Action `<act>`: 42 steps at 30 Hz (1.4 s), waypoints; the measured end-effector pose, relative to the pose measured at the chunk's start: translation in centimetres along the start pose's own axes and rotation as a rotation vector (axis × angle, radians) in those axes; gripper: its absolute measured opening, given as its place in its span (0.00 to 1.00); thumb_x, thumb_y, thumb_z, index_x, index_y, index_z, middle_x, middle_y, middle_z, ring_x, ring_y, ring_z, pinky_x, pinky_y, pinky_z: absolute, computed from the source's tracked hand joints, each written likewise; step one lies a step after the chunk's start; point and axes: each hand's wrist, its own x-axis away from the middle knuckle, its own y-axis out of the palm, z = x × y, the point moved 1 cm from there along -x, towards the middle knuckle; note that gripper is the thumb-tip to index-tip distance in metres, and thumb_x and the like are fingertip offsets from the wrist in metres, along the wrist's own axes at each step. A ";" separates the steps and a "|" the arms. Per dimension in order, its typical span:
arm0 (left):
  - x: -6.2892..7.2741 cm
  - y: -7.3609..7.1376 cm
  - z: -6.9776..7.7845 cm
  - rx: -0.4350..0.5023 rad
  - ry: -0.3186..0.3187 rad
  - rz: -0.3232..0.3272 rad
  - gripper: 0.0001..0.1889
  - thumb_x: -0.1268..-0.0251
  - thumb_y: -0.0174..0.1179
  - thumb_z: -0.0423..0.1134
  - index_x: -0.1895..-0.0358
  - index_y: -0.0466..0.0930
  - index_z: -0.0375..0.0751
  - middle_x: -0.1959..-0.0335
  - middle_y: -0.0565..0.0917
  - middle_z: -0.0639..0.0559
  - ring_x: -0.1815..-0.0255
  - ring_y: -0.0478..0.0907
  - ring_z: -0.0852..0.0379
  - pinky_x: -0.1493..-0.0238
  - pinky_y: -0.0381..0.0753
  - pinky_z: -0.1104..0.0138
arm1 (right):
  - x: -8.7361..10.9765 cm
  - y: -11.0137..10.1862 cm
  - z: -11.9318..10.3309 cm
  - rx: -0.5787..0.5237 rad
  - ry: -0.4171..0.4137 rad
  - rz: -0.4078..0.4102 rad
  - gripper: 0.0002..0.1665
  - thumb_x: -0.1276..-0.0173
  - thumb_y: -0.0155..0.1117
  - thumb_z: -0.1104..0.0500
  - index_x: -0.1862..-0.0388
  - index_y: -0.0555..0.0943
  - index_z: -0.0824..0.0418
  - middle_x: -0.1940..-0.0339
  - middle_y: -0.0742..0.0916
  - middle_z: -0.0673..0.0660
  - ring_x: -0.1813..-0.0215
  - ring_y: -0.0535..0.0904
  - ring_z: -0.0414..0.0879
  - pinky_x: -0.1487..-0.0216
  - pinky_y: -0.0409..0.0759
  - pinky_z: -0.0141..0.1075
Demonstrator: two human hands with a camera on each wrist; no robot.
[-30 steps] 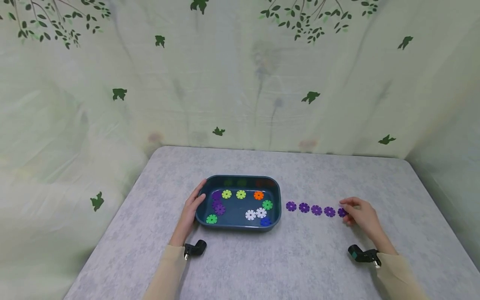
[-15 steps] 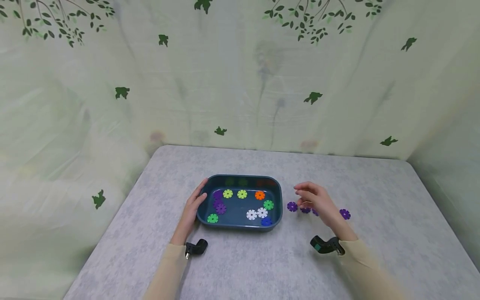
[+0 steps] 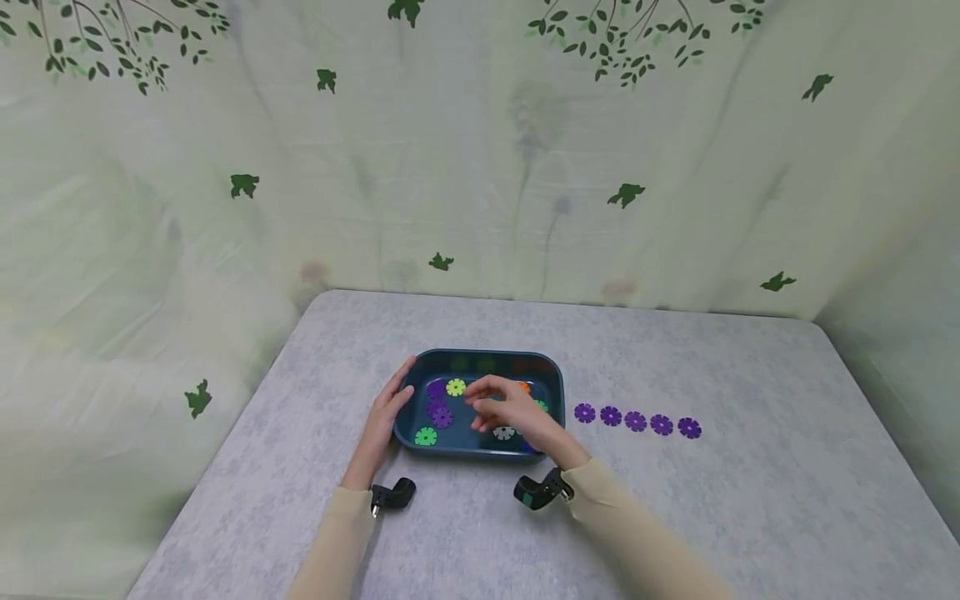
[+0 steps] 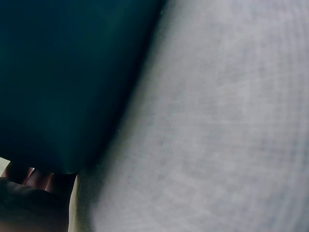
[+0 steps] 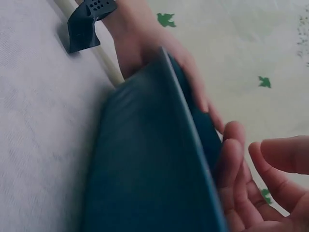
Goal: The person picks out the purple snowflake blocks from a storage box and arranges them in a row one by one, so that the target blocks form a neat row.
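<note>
Right hand (image 3: pixel 513 415), fingers apart, over dark tray (image 3: pixel 463 434), white disc (image 3: pixel 503 433) and orange disc (image 3: pixel 525 386) partly hidden; left hand (image 3: pixel 381 423) clamped on tray

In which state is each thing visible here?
Tray, upright on the table
Row of five purple discs, flat, apart
Purple discs in tray, overlapping
Yellow disc, flat in the tray
Left green disc, flat inside
Right green disc, partly hidden
Orange disc, partly hidden
White disc, partly hidden
Left grip, holding the tray's left end
Right grip, over the tray, fingers bent, no disc visible in it
</note>
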 end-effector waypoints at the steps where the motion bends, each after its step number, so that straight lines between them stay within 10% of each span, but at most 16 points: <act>1: -0.1 0.0 -0.2 -0.012 0.004 0.002 0.25 0.23 0.45 0.43 0.26 0.58 0.53 0.26 0.57 0.58 0.26 0.47 0.60 0.28 0.42 0.54 | -0.4 0.5 0.1 0.010 0.013 -0.009 0.19 0.27 0.52 0.65 0.41 0.71 0.75 0.47 0.77 0.73 0.68 0.82 0.45 0.62 0.82 0.37; 21: 1.0 0.5 2.4 0.004 -0.012 -0.032 0.26 0.22 0.42 0.38 0.25 0.54 0.44 0.24 0.54 0.50 0.25 0.44 0.54 0.28 0.41 0.52 | -3.7 4.1 2.2 0.197 0.144 -0.001 0.16 0.35 0.53 0.72 0.49 0.78 0.69 0.54 0.81 0.60 0.62 0.83 0.50 0.57 0.82 0.38; 34: 0.0 0.0 -0.4 -0.015 0.027 0.004 0.25 0.23 0.44 0.44 0.26 0.58 0.53 0.26 0.58 0.59 0.26 0.48 0.62 0.28 0.43 0.57 | -3.6 3.9 1.9 0.327 0.145 0.070 0.05 0.35 0.58 0.72 0.61 0.80 0.71 0.78 0.79 0.55 0.77 0.76 0.44 0.72 0.80 0.33; 42: 0.0 0.0 -0.1 0.000 0.013 -0.002 0.25 0.23 0.44 0.43 0.26 0.58 0.53 0.26 0.57 0.58 0.26 0.47 0.61 0.28 0.42 0.56 | -2.4 1.9 1.3 0.228 0.078 0.054 0.09 0.33 0.59 0.67 0.55 0.80 0.68 0.75 0.81 0.56 0.74 0.78 0.45 0.68 0.81 0.36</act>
